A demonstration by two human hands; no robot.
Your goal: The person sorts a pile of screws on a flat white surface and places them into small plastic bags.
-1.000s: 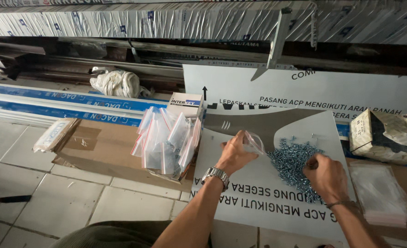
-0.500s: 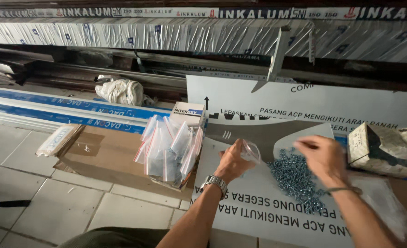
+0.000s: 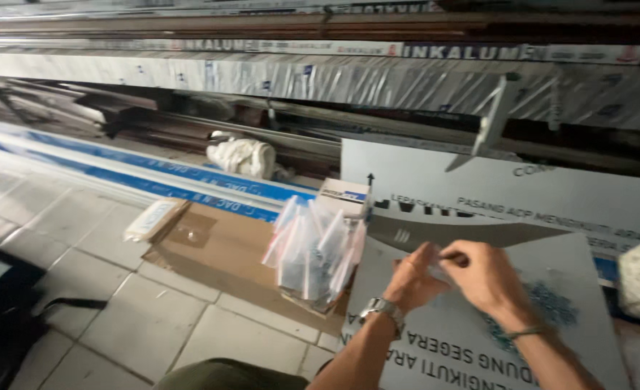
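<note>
My left hand (image 3: 415, 276), with a metal wristwatch on the wrist, and my right hand (image 3: 487, 276) meet over a grey printed panel (image 3: 435, 347). Between their fingertips they pinch a small clear plastic bag (image 3: 439, 265), mostly hidden by the fingers. Just right of my right hand a pile of small bluish metal screws (image 3: 551, 303) lies on the panel. To the left of my left hand stands a bunch of upright clear bags (image 3: 313, 249) filled with screws.
A flattened cardboard sheet (image 3: 212, 249) lies on the tiled floor (image 3: 110, 310). A small white and blue box (image 3: 345, 196) sits behind the bags. Long blue and white profiles (image 3: 132, 177), a white cloth bundle (image 3: 244, 155) and stacked wrapped panels (image 3: 334, 79) run along the back.
My right hand lifted off the screw pile and moved left to meet my left hand at the bag. The view shifted, so everything sits further right in the frame.
</note>
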